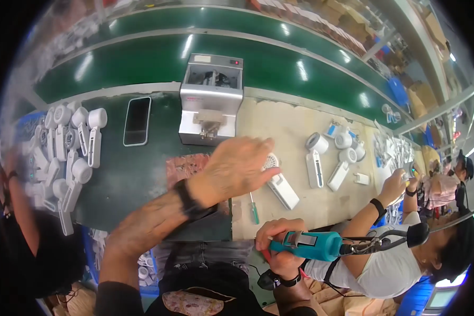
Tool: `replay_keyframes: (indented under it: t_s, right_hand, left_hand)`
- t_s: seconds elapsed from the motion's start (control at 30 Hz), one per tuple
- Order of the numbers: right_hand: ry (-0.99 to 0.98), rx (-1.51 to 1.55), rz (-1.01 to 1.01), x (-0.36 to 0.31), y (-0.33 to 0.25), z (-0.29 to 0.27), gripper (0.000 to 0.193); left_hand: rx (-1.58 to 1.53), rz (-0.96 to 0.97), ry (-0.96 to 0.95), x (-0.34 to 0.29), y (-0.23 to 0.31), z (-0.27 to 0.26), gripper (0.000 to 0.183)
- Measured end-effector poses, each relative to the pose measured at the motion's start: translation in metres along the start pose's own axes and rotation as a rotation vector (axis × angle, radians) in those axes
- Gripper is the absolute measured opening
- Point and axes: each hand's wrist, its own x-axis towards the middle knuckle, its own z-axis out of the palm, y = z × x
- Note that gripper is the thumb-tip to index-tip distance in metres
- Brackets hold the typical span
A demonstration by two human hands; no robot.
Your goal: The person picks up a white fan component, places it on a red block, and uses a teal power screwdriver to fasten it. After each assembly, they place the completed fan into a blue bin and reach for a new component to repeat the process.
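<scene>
My left hand (pixel 231 166) reaches over the bench, thumb and fingers apart, around the round grille head of a white handheld fan (pixel 284 192). Whether it touches the fan I cannot tell. The fan lies with its handle slanting toward me. My right hand (pixel 282 247) is wrapped round a teal electric screwdriver (pixel 313 246), held near the bench's front edge with its corded end to the right. Between my hands lies a small screwdriver with a green handle (pixel 255 213). A silver screw feeder (pixel 209 100) stands beyond my left hand.
White fans (pixel 81 171) pile up at the left, near a phone (pixel 137 121). More fans (pixel 315 168) lie to the right. A reddish mat (pixel 187 167) is partly under my left arm. A co-worker's hands (pixel 395 187) work at the right; another person's arm (pixel 23 210) is at the left.
</scene>
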Motion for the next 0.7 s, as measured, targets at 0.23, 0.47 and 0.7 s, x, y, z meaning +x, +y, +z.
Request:
replay_keyframes:
  t_s: [0.23,0.47,0.7]
  right_hand:
    - [0.091,-0.116,-0.035,-0.025,-0.014,-0.017,0.068]
    - [0.086,-0.051,0.034,-0.010,-0.004,-0.014,0.069]
    - [-0.050,0.090,0.004,-0.017,0.005,-0.028,0.054]
  left_hand:
    - [-0.029,-0.069,-0.347,-0.018,0.049,0.010,0.046]
    - [-0.176,-0.161,-0.476,-0.032,0.030,0.040,0.052]
    - [-0.033,-0.348,-0.496,0.013,0.006,0.065,0.051]
